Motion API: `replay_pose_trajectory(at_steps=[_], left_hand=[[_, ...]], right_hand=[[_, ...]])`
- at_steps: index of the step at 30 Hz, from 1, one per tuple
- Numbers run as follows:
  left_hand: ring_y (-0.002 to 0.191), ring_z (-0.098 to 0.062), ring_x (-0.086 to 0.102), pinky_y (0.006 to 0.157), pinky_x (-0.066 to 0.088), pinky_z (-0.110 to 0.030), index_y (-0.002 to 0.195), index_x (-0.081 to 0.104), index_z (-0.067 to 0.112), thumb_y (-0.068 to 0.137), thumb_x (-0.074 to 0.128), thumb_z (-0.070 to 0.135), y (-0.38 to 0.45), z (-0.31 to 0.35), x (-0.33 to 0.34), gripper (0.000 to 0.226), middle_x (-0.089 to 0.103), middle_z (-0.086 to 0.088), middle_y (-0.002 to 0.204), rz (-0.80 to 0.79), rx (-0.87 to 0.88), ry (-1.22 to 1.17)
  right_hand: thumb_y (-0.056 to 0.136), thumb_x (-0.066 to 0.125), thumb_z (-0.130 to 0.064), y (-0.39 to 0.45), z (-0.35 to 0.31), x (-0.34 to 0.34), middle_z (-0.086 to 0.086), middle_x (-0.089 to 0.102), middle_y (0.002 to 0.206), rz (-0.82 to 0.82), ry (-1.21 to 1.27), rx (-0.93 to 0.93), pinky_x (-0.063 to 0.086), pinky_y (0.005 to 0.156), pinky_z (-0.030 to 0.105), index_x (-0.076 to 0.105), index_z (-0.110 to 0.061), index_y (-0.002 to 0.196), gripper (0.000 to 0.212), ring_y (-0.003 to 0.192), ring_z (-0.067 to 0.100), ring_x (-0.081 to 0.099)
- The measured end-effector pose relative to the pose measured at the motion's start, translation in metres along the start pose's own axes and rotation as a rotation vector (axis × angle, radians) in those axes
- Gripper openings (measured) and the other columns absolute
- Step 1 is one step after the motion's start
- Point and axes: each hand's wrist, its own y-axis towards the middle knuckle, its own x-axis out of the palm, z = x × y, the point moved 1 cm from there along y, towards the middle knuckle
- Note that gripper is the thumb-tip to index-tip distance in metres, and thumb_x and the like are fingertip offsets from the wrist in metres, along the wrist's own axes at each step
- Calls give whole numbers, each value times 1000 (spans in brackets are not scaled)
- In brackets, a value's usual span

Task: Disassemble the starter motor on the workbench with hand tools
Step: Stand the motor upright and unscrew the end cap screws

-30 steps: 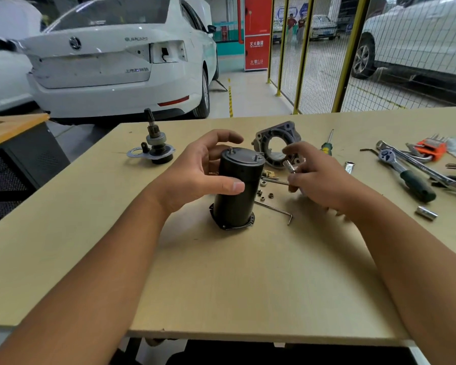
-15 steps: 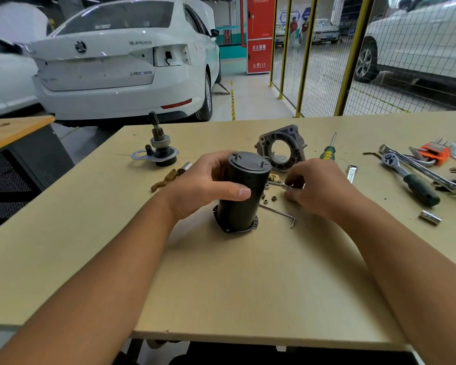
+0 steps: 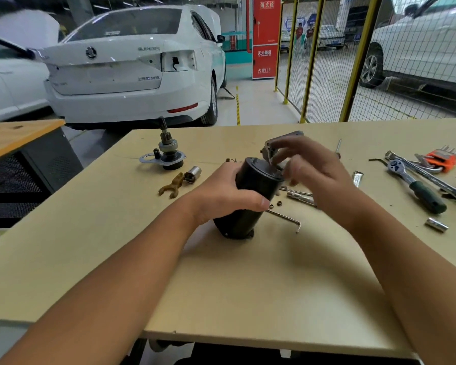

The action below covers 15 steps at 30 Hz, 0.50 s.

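The black cylindrical starter motor housing (image 3: 250,201) stands on the workbench (image 3: 248,285), tilted with its top leaning right and away. My left hand (image 3: 221,196) grips its side, thumb across the front. My right hand (image 3: 316,177) hovers at the housing's top end, with blurred fingertips at the rim. I cannot tell whether they pinch anything. Behind my right hand, the grey end bracket (image 3: 282,137) is partly hidden. The drive pinion assembly (image 3: 166,154) stands at the back left.
A brown fork lever (image 3: 171,187) and a silver sleeve (image 3: 193,173) lie left of the housing. Small nuts (image 3: 275,204), a hex key (image 3: 287,218) and an extension bar (image 3: 300,197) lie to its right. A ratchet (image 3: 416,185), a socket (image 3: 437,224) and an orange hex key set (image 3: 441,159) are far right.
My left hand has tipped the housing from upright to leaning. My right hand rose from the small parts on the table to the housing's top end.
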Motion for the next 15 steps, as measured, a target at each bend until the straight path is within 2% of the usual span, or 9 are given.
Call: replay_pose_trajectory(at_steps=[2, 5, 9, 15], left_hand=[[88, -26, 73, 81, 61, -36, 102, 70, 14, 61, 80, 40, 0, 4, -2, 49, 70, -18, 96, -21, -14, 30], [83, -23, 73, 76, 60, -31, 100, 69, 11, 65, 84, 33, -1, 10, -1, 44, 70, -19, 92, -84, -42, 60], [76, -9, 71, 66, 55, -20, 87, 73, 28, 63, 90, 28, 1, 16, 2, 30, 71, 5, 78, -137, -54, 78], [78, -20, 69, 70, 56, -34, 92, 69, 14, 64, 85, 23, 0, 18, 3, 34, 67, -10, 81, -143, -51, 118]], right_hand=[[81, 64, -57, 1, -1, 11, -8, 65, 106, -105, -123, -33, 57, 73, 30, 60, -37, 122, 46, 94, 14, 66], [76, 66, -69, 6, -2, 19, -9, 64, 100, -123, -225, -50, 59, 75, 39, 52, -36, 121, 58, 92, 15, 67], [83, 59, -64, 9, -6, 22, -12, 64, 91, -130, -325, -160, 53, 70, 42, 58, -31, 113, 44, 88, 14, 64], [86, 54, -57, 7, -11, 28, -8, 60, 79, -58, -380, -220, 47, 61, 41, 59, -23, 102, 39, 75, 16, 59]])
